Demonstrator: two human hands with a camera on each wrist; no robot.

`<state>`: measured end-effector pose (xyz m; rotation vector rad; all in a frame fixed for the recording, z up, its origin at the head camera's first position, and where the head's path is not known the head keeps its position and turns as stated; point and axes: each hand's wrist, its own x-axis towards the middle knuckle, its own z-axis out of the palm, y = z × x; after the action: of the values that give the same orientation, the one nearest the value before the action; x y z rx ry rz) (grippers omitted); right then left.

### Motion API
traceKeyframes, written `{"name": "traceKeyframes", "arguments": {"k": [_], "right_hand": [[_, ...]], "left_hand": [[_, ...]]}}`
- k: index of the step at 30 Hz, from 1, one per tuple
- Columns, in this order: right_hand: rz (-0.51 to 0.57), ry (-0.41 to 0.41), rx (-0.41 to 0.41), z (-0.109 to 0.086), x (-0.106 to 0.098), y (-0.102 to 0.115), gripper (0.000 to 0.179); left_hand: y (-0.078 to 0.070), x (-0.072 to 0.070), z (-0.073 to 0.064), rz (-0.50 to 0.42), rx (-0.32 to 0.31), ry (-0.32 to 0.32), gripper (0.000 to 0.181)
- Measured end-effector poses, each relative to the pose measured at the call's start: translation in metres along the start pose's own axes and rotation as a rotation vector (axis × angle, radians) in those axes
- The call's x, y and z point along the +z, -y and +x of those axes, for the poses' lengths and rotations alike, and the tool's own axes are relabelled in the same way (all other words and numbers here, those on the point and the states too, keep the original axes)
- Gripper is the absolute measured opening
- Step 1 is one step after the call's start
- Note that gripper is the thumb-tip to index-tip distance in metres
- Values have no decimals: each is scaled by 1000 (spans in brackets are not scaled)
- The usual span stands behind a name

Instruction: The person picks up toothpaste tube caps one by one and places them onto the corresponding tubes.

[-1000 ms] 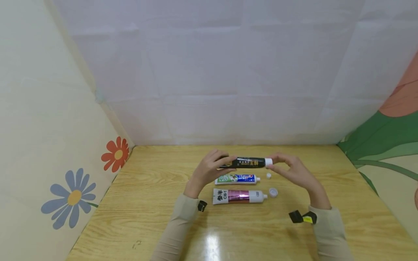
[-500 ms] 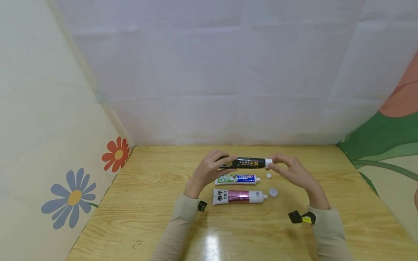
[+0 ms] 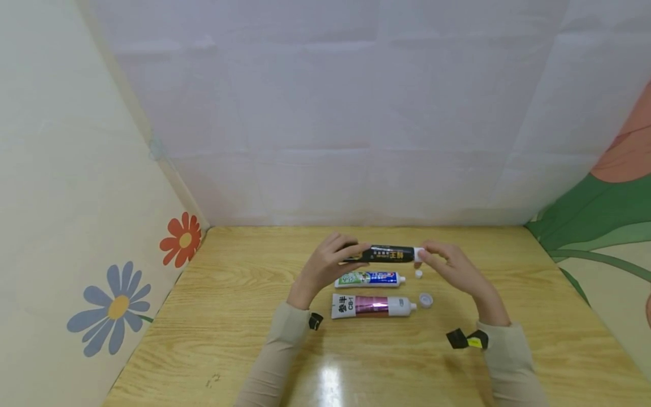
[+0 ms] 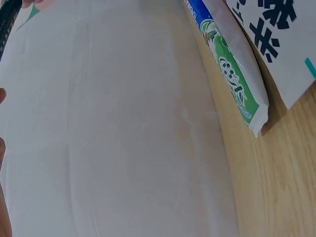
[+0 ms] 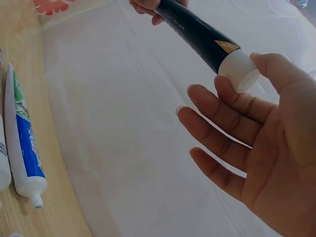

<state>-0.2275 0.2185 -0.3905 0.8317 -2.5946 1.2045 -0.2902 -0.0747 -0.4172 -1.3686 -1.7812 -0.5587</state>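
Over the counter point(image 3: 229, 339), I see the left hand point(image 3: 325, 263) holding steady, gripping the black tube point(image 3: 390, 254) level in the air, barely moved. But look, the right hand point(image 3: 458, 271) shifts: its wrist edges inward, and its thumb now sits further over the white cap point(image 5: 237, 69), pinching it against the forefinger, other fingers spread. Below, the blue-and-green tube point(image 3: 373, 278) and purple-and-white tube point(image 3: 373, 306) lie exactly as a second ago.
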Motion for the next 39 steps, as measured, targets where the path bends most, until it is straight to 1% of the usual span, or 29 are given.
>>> {"name": "traceKeyframes", "arguments": {"k": [6,7,10,16,22,27,28,30,35,39], "right_hand": [[12,6,-21,1,0,-2,26],[13,8,-23,1,-1,3,26],[15,12,-29,1,0,2,26],[-6,15,25,0,-1,-2,24],[-46,10,49,-1,-3,-2,21],[-67,-4,83,-2,-4,0,12],[-66,-7,90,-2,-4,1,12],[-62,-15,97,-3,-4,2,18],[-37,-33,52,-3,-3,0,34],[-48,-43,18,-2,-3,-3,30]], "left_hand": [[0,0,0,4,-5,14,43],[0,0,0,4,-7,16,43],[0,1,0,-3,-14,21,43],[1,2,-1,-25,-27,16,42],[1,3,0,-36,-28,7,42],[2,3,0,-33,-29,6,42],[2,3,1,-32,-30,6,42],[2,3,0,-32,-29,8,43],[2,4,-1,-34,-32,14,42],[3,6,-2,-37,-36,17,42]]}}
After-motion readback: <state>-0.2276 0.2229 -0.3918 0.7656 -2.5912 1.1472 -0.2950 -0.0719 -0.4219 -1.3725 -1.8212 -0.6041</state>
